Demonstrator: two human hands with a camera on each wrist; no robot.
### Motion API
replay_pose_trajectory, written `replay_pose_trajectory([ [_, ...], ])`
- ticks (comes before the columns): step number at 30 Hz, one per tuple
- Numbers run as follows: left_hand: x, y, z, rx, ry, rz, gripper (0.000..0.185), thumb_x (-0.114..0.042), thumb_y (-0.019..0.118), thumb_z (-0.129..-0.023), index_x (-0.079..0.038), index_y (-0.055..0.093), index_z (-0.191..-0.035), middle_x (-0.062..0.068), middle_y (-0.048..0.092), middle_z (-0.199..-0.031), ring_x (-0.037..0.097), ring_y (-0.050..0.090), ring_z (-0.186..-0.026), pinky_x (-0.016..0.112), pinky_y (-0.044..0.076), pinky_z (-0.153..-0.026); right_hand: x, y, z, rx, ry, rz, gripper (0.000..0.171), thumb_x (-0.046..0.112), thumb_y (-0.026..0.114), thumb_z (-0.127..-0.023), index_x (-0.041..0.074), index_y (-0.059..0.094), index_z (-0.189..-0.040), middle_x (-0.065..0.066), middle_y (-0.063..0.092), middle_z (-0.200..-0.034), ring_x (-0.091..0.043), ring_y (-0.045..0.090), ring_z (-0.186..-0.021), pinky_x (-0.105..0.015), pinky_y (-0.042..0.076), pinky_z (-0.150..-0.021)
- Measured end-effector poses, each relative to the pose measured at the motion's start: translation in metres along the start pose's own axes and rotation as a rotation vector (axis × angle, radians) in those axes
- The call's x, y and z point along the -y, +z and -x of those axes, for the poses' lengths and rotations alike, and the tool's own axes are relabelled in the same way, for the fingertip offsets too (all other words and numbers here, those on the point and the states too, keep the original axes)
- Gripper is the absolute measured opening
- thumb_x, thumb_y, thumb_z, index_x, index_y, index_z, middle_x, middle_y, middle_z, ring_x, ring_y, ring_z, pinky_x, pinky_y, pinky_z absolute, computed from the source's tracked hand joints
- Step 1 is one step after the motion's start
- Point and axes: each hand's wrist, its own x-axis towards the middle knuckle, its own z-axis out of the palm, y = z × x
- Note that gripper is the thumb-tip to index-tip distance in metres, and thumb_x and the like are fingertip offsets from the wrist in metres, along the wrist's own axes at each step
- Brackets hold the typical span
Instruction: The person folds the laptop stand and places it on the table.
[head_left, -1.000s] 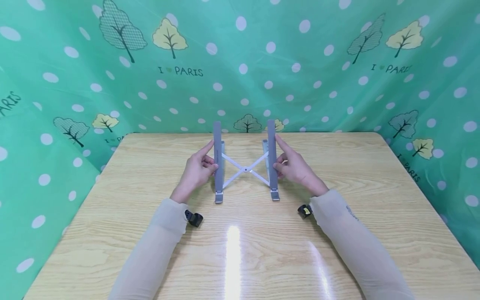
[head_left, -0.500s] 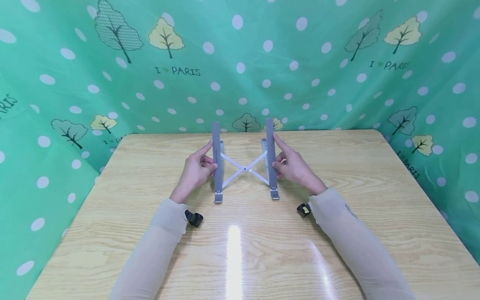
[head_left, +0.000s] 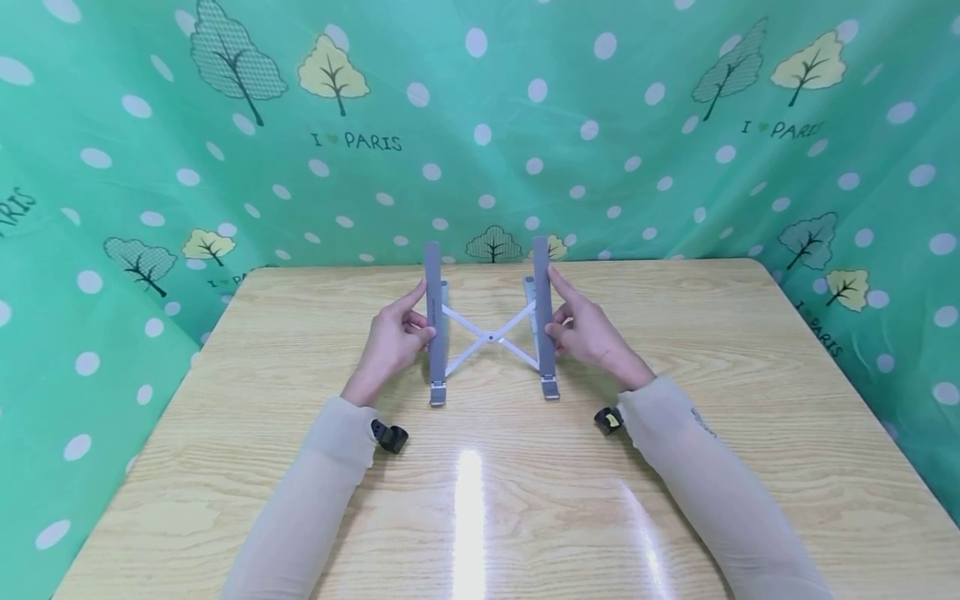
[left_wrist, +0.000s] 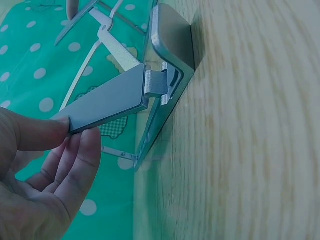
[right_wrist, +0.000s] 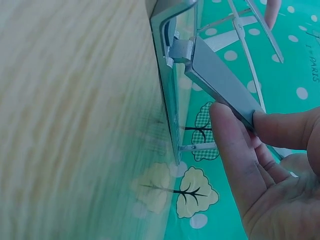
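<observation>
Nothing much had moved since the earlier frames; both hands stayed put. Under them lay the wooden table. Between the hands stood the folding stand, its feet on the wood. Left hand pinched the left bar, right hand the right bar. Its hinges looked loose, probably; uneven squeezing could skew the crossed struts or nip a finger.

The folding stand at frame centre looks like matt grey metal with smooth, brushed-looking bars. The table below is glossy, light wood-grain; the backdrop above looks like smooth, printed green cloth.
</observation>
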Motion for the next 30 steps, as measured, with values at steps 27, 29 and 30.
replay_pose_trajectory([
  [27,-0.024,0.046,0.002,0.058,0.035,-0.003,0.087,0.008,0.068,-0.081,-0.03,0.031,-0.149,0.011,0.063,-0.084,0.028,0.064,-0.07,0.033,0.058,-0.061,0.023,0.036,0.0,0.041,-0.02,-0.043,0.094,-0.004,0.058,-0.091,0.045,0.005,-0.15,-0.015,0.058,-0.086,-0.036,0.065,-0.069,-0.042,0.057,-0.059],
  [29,-0.024,0.047,0.002,0.051,0.04,-0.012,0.087,0.008,0.069,-0.08,-0.029,0.031,-0.149,0.011,0.064,-0.084,0.026,0.064,-0.068,0.03,0.057,-0.059,0.022,0.036,0.0,0.043,-0.016,-0.05,0.094,-0.004,0.058,-0.091,0.046,0.005,-0.15,-0.015,0.058,-0.086,-0.037,0.065,-0.07,-0.042,0.057,-0.059],
  [30,-0.024,0.047,0.002,0.05,0.043,-0.016,0.087,0.008,0.069,-0.08,-0.029,0.031,-0.15,0.012,0.064,-0.084,0.024,0.064,-0.068,0.029,0.057,-0.058,0.022,0.036,0.0,0.043,-0.015,-0.051,0.095,-0.005,0.058,-0.09,0.046,0.004,-0.15,-0.015,0.057,-0.086,-0.037,0.065,-0.07,-0.042,0.057,-0.059],
])
